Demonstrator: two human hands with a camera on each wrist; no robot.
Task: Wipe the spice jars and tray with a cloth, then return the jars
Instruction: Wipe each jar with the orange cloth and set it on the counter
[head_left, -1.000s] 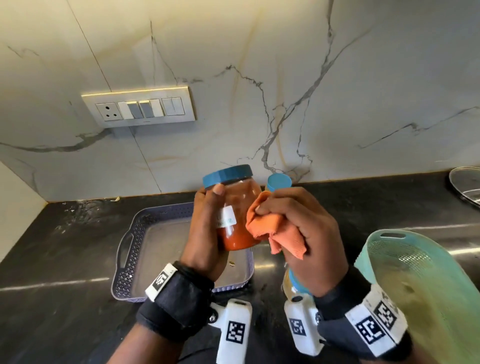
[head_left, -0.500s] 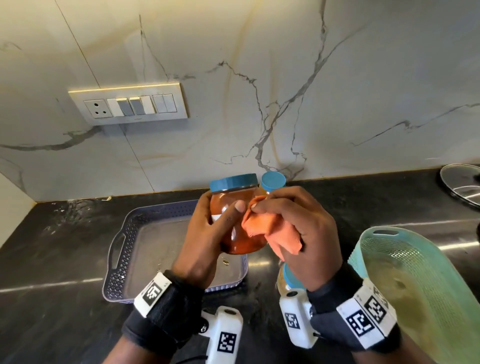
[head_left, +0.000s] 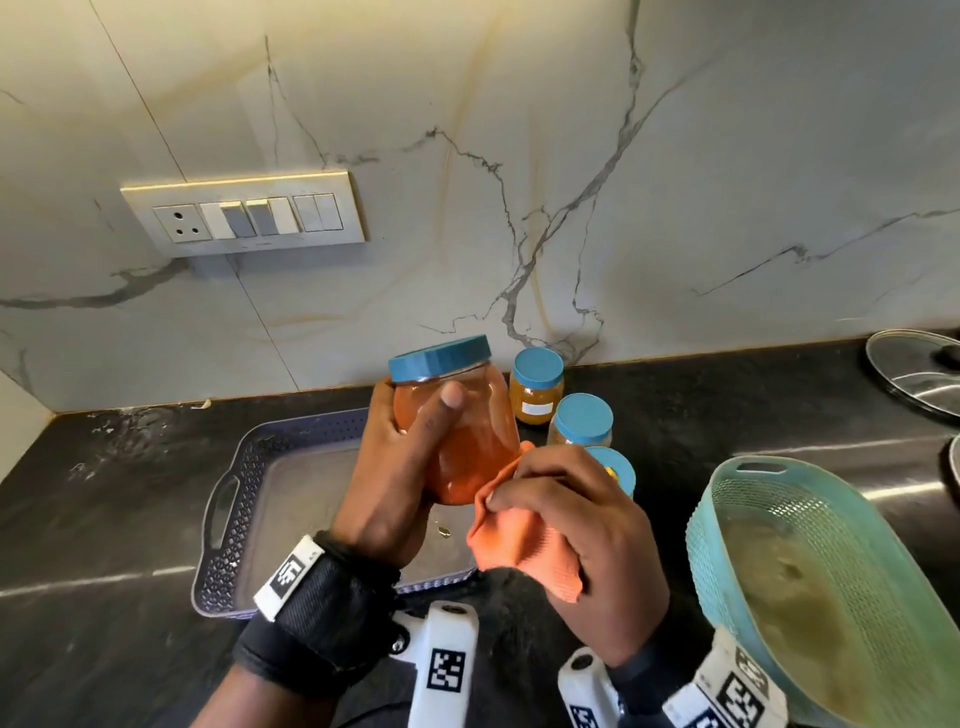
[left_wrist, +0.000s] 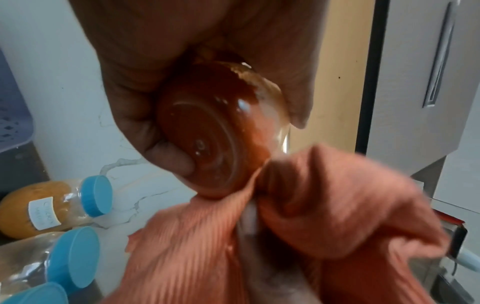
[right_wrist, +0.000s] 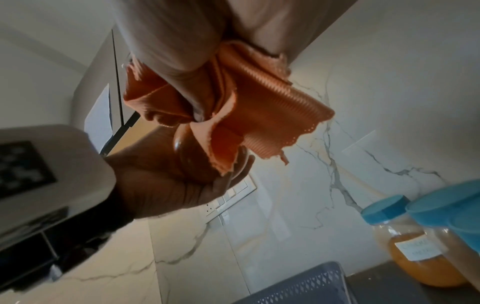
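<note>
The left hand (head_left: 395, 478) holds the red spice jar (head_left: 467, 436) up over the counter (head_left: 104, 519), fingers and thumb curled round its body, the blue lid (head_left: 441, 356) tipped toward 11 o'clock; in the left wrist view the jar's round base (left_wrist: 207, 144) faces the camera with the fingers (left_wrist: 166, 156) wrapped against its side. The right hand (head_left: 576, 540) sits at 4 o'clock of the jar, its fingers bunched tight on the orange cloth (head_left: 519, 540); the cloth touches the jar's lower edge at the base. The grey perforated tray (head_left: 234, 519) lies on the counter at 8 o'clock of the jar, partly behind the left hand; its floor holds no jar where it shows. Three more blue-lidded jars stand on the counter at 2 to 3 o'clock of the held one: a yellow-filled jar (head_left: 536, 387) nearest the marble wall (head_left: 519, 156), a second jar (head_left: 581, 421) just in front of it, and a third jar (head_left: 615, 467) half hidden by the right hand. A teal basket (head_left: 810, 519) stands at the far right.
</note>
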